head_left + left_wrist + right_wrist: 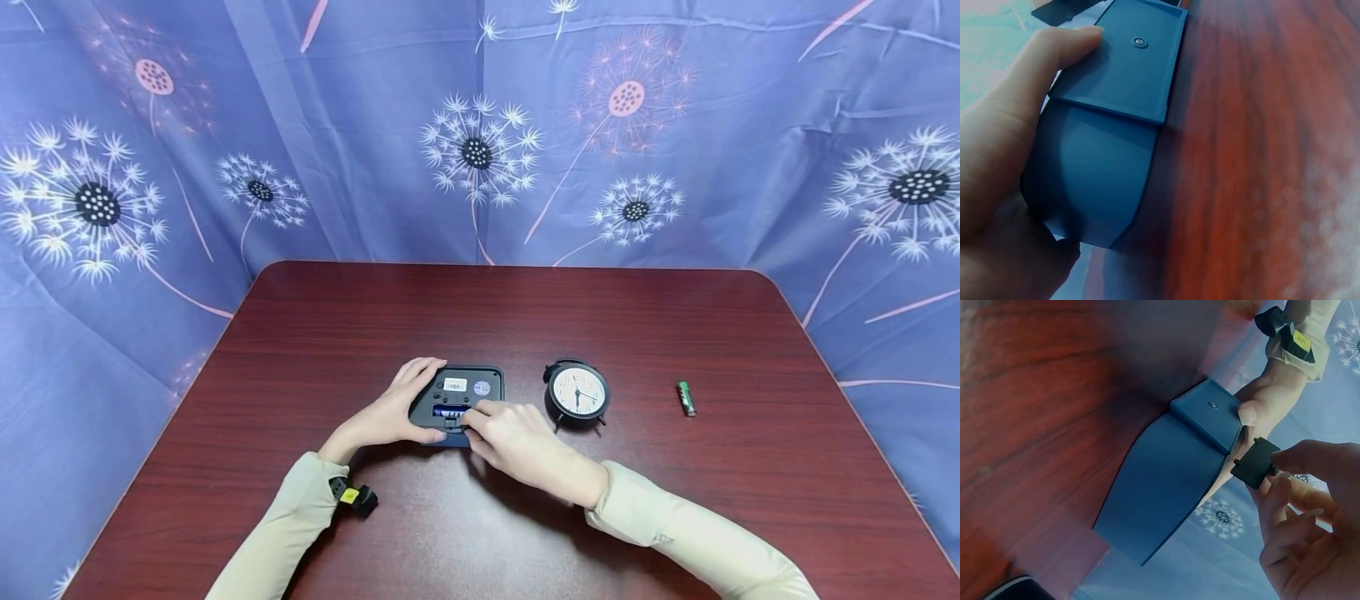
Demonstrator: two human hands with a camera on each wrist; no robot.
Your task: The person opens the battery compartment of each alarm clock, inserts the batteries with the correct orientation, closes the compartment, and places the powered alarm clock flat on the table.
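Observation:
A dark boxy device point(457, 371), its back with a label and a round sticker facing up, lies on the table. Inside its uncovered battery slot shows a blue battery point(447, 411). My left hand point(390, 412) grips the device's left side, thumb on the near side and fingers at the far edge. In the left wrist view that thumb presses beside a small screw on the device's side point(1129, 69). Between thumb and fingertips my right hand point(517, 437) pinches a small black battery cover point(1255, 464) with tabs, held close over the slot.
Right of the device stands a round black alarm clock point(577, 392) with a white face. Farther right, a green battery point(686, 399) lies on the dark red wooden table point(660, 317). A blue curtain with dandelion print point(360, 125) hangs behind the table.

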